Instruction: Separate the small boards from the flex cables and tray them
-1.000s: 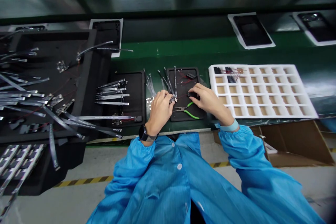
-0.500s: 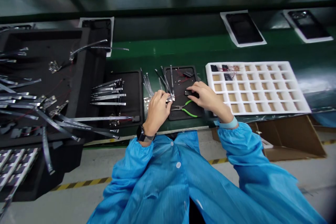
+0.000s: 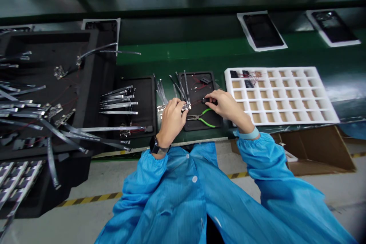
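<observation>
My left hand (image 3: 174, 116) is closed, pinching a small circuit board (image 3: 186, 106) with a grey ribbon cable (image 3: 186, 84) standing up from it. In my right hand (image 3: 221, 103) a small black part (image 3: 205, 100) is pinched between thumb and fingers; a thin red wire seems to run from it toward the board. Both hands work over a small black tray (image 3: 197, 125). Pliers with green handles (image 3: 206, 122) lie in it below my right hand. More boards with ribbon cables (image 3: 161, 108) lie just left of my left hand's fingers.
A white compartment tray (image 3: 286, 95) stands right, with several black parts in its upper left cells. At left are a second black tray (image 3: 147, 84) of ribbon cables and a large black bin (image 3: 94, 57). Phone-like panels (image 3: 263, 30) lie farther back. A cardboard box (image 3: 320, 148) sits below right.
Both hands keep their grips in nearly the same place. The panels at the back have shifted slightly left.
</observation>
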Demonstrator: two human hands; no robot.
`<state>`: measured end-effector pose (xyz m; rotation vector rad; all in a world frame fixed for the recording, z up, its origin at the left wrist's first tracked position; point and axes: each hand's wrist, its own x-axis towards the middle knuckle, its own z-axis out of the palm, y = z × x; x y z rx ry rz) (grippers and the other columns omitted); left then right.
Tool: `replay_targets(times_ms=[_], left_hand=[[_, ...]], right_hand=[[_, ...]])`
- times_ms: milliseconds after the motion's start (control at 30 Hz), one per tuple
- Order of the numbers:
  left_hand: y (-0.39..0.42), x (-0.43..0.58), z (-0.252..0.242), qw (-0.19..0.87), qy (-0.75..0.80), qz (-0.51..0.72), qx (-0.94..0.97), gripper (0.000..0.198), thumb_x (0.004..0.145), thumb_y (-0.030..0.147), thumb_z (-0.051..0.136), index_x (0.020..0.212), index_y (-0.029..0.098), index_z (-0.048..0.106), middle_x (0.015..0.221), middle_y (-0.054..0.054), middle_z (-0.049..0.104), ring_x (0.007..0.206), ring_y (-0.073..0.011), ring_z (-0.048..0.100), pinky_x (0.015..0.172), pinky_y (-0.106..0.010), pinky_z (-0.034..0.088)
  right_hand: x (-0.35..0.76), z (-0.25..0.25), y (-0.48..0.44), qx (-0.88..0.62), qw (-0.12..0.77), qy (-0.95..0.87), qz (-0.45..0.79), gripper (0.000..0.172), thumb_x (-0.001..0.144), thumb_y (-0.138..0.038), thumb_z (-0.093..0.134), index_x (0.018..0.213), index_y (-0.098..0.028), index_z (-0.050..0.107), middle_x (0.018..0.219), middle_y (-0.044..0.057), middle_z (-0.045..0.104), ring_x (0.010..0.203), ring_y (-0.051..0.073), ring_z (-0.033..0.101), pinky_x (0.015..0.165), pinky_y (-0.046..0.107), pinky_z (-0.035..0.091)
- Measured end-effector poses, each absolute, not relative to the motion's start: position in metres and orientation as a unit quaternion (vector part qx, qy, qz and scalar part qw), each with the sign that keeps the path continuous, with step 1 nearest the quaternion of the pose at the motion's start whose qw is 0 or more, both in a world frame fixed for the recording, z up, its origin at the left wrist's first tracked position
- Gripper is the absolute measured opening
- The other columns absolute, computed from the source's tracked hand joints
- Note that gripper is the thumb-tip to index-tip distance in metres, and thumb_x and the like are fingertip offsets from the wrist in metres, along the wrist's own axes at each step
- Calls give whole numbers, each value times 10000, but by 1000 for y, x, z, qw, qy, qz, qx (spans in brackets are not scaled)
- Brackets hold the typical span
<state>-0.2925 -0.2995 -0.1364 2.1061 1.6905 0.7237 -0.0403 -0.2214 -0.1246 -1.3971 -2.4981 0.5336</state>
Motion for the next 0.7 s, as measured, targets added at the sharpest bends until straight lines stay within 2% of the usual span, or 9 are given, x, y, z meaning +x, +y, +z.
replay_targets(times_ms=[300,500,700], left_hand=[[-300,-291,-136,173,596,257,741,192,1006,167,670,1195,148,701,1190,-134,672,1137,-298,648,1011,-423,554],[-300,-291,-136,173,597,263,738,181,1007,166,665,1183,178,707,1191,-120,672,1130,-286,658,1019,-416,556],[-301,-291,-135,174,595,263,739,180,1007,162,667,1181,149,711,1191,-135,675,1130,-296,655,1015,-423,559]], right_hand=[[-38,-125,-220,-483,114,-847,190,190,948,-220,709,1111,-200,806,927,104,773,893,306,679,844,441,529],[-37,-126,-219,-489,115,-842,197,185,932,-222,734,1101,-212,810,916,88,777,853,287,683,811,422,527],[-41,-120,-221,-483,87,-856,165,188,933,-224,727,1098,-220,816,935,102,779,923,316,688,836,443,533]])
